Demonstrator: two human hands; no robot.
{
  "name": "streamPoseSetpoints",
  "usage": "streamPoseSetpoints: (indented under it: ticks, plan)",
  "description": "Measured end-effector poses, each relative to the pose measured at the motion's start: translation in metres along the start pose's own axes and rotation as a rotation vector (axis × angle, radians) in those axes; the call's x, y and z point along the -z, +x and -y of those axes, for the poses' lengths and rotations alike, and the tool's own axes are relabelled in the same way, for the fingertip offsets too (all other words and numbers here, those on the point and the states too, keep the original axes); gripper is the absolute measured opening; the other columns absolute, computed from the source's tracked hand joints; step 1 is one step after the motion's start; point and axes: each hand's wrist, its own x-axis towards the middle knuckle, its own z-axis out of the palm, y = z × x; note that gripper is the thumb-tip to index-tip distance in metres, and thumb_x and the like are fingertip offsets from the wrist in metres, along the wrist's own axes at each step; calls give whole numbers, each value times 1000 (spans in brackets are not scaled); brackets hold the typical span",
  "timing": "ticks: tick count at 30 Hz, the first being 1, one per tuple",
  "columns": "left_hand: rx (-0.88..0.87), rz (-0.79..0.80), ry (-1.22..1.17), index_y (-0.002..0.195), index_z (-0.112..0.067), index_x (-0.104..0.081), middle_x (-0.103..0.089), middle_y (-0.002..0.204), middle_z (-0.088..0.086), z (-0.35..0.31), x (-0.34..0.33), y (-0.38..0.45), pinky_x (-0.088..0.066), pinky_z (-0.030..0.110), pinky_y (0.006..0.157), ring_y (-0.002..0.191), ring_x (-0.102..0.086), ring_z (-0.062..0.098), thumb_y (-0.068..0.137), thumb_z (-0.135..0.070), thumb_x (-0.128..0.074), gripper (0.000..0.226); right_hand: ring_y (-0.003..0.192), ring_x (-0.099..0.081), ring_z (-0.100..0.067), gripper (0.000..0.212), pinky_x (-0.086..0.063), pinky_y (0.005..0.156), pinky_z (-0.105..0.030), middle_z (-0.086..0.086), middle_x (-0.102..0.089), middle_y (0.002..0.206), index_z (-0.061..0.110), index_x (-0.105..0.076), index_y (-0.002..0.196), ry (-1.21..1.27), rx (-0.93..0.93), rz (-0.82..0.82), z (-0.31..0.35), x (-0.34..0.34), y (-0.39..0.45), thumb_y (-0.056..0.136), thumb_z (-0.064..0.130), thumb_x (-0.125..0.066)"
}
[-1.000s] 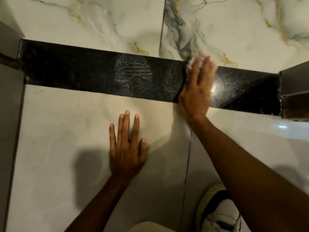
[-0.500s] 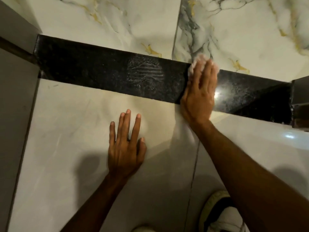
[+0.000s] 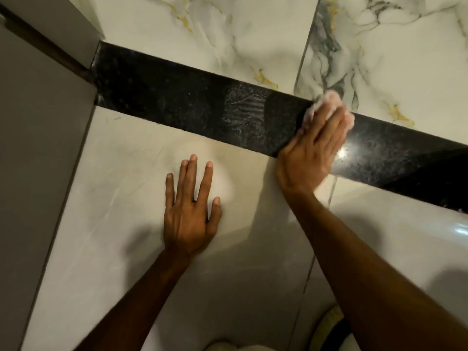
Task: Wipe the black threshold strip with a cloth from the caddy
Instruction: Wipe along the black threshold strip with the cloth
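Right hand presses a cloth flat on the black threshold strip; left hand braces on the floor tile.

Nearest: a shoe [image 3: 331, 323] edge at bottom frame, partly hidden by the right forearm. Left hand [image 3: 190, 206] lies palm down, fingers spread, on the pale floor tile [image 3: 106, 224], holding nothing. Right hand [image 3: 314, 150] lies flat with fingers together across the black threshold strip [image 3: 164, 97], pinning a white cloth [image 3: 329, 101] under the fingertips; only the cloth's far edge shows, at the strip's far border. Just left of that hand a dusty ribbed shoe print [image 3: 244, 107] marks the strip; right of it a light glare. Grey door frame [image 3: 38, 138] meets the strip's left end. Beyond: veined marble tile [image 3: 202, 34], grey and gold. No container in view.
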Motion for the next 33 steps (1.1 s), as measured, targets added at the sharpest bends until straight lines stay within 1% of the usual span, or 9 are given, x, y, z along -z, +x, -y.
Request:
streamPoseSetpoints:
  ticks: [2,7,11,15,18,21,25,29,33]
  plan:
    - [-2,-22,-3,172,-17,-27,-21,181,16,0,-2,0,-13,54,139,170,-16,29,111,-46,-33,68,168,-7,-36,63,-3,139,-46,-20,-9,180,5,-13,171,51,71,53,37,-18,17,114,27,-30]
    - [46,-12,23,172,-16,-30,-24,180,16,-1,4,-1,-21,57,137,169,-21,31,113,-46,-30,66,169,-4,-31,64,-13,140,-50,-15,-9,181,13,-16,172,-5,681,273,40,-18,-25,113,18,-42]
    - [84,12,-13,172,-17,-30,-24,180,15,-5,9,2,-25,60,135,168,-23,33,114,-48,-24,66,167,-5,-37,64,-29,133,-62,-24,-9,178,5,-19,170,-12,401,200,-18,14,-66,113,14,-47]
    - [92,-11,-67,170,-17,-34,-27,180,14,-1,7,4,-22,58,137,167,-26,32,113,-51,-28,67,167,-5,-43,62,-9,140,-52,-28,-7,178,3,-16,170,-27,134,102,5,4,-33,113,13,-40]
    - [63,2,-86,172,-20,-30,-23,181,13,4,4,7,-11,51,139,169,-20,30,112,-51,-31,68,168,-1,-40,67,-6,140,-49,-22,-2,180,10,-11,172,38,199,110,53,-21,0,114,19,-42]
    - [67,66,-40,174,-26,-19,-12,184,9,23,4,11,1,44,138,171,-9,27,110,-53,-27,70,169,1,-35,71,-8,140,-50,-18,0,180,13,-8,172,41,482,199,89,-37,-9,109,9,-42]
    - [126,73,17,175,-23,-18,-12,184,13,54,18,10,-12,54,139,170,-12,32,111,-49,-27,70,168,-2,-31,78,-18,138,-51,-17,-8,180,13,-18,171,5,716,272,53,-18,-59,103,1,-52]
    - [174,51,11,174,-19,-23,-16,183,15,59,22,10,-20,59,137,170,-16,34,111,-49,-24,69,168,2,-34,75,-17,137,-54,-20,-3,180,10,-15,171,-60,502,238,16,2,-54,104,1,-48]
    - [191,18,2,173,-18,-24,-19,182,14,59,18,11,-21,58,137,169,-18,32,111,-48,-25,69,168,-3,-39,65,-8,140,-51,-22,-4,179,10,-12,172,30,282,153,78,-24,-23,111,14,-37]
